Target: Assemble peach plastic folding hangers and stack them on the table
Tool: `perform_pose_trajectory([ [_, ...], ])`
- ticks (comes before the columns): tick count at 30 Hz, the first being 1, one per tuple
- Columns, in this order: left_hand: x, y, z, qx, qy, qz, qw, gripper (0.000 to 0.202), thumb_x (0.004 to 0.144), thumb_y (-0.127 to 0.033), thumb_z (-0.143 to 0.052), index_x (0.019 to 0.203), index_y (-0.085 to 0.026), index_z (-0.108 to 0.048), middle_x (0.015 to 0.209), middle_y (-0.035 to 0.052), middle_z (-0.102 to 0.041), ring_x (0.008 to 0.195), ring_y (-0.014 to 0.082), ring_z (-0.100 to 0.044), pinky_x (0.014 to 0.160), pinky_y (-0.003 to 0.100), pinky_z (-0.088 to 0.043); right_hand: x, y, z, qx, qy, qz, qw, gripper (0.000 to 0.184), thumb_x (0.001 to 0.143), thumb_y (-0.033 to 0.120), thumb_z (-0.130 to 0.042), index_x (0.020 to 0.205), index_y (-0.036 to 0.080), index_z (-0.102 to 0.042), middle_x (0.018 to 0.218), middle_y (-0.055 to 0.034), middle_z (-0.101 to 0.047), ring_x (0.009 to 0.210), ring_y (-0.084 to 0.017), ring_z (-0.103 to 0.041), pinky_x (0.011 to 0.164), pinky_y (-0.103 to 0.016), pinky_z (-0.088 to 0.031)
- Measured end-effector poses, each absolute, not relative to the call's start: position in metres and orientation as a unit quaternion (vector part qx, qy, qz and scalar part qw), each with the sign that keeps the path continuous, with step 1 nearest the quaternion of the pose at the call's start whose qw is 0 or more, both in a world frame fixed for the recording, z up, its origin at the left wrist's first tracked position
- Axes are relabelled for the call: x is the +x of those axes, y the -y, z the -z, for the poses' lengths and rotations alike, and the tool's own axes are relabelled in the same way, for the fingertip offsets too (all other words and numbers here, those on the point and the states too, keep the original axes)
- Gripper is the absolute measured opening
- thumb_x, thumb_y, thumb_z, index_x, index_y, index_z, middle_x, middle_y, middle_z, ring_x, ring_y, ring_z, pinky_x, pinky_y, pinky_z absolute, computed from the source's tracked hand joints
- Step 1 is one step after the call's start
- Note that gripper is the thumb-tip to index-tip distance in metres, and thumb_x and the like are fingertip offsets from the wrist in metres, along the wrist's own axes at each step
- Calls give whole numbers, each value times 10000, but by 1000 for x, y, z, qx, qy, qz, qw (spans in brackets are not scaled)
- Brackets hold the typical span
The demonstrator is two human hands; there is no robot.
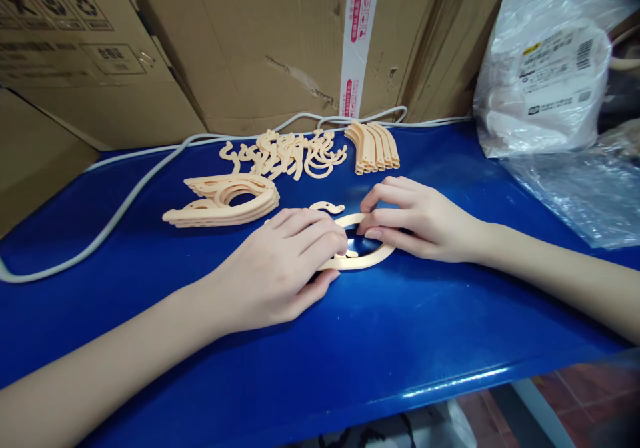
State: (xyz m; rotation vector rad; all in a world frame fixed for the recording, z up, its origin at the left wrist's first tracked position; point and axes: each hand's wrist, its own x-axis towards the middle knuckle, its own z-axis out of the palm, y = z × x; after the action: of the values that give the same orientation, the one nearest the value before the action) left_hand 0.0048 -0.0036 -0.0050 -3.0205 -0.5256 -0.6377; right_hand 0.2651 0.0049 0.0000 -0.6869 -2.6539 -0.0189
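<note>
Bending over a cream-coloured loop (367,261) from either side, both hands meet low above a blue tabletop (400,335). The left hand (290,261) covers the loop's left part, its fingers lying close together over the top and its thumb at the near edge, so that the piece sits clasped between them. The right hand (420,221) pinches the other end between thumb and curled fingers (the exact contact is partly hidden by the fingers themselves). A small cream bit (352,254) shows within the loop's opening, beside the left fingertips, and a hooked piece (327,207) lies just beyond the hands. Farther left rests a neat stack of curved frames (220,217); behind it, a loose heap of hooks (285,151) spreads across the surface, with a row of bowed strips (373,148) nested side by side to its right. A pale cable (125,205) snakes along the left and back, near some cardboard boxes (280,35), while a plastic-wrapped bundle (545,95) with a printed label stands at the right rear corner.
</note>
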Motion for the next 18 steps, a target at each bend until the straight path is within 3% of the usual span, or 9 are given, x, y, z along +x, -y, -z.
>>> perform_pose_trajectory([
  [11, 5, 5, 5, -968, 142, 208, 22, 111, 941, -135, -522, 1003, -152, -613, 1031, 53, -709, 1092, 224, -598, 989, 374, -423, 263, -2, 2, -230, 948, -39, 215, 213, 996, 241, -487, 1004, 148, -678, 1000, -98, -627, 879, -176, -572, 798, -317, -473],
  [18, 7, 8, 3, -970, 119, 205, 53, 101, 939, -130, -526, 957, -147, -624, 973, 32, -717, 1012, 206, -617, 984, 360, -416, 261, -2, 0, -252, 910, -166, 283, 277, 1028, 286, -420, 1090, 134, -643, 1201, -135, -639, 1147, -182, -591, 990, -317, -453],
])
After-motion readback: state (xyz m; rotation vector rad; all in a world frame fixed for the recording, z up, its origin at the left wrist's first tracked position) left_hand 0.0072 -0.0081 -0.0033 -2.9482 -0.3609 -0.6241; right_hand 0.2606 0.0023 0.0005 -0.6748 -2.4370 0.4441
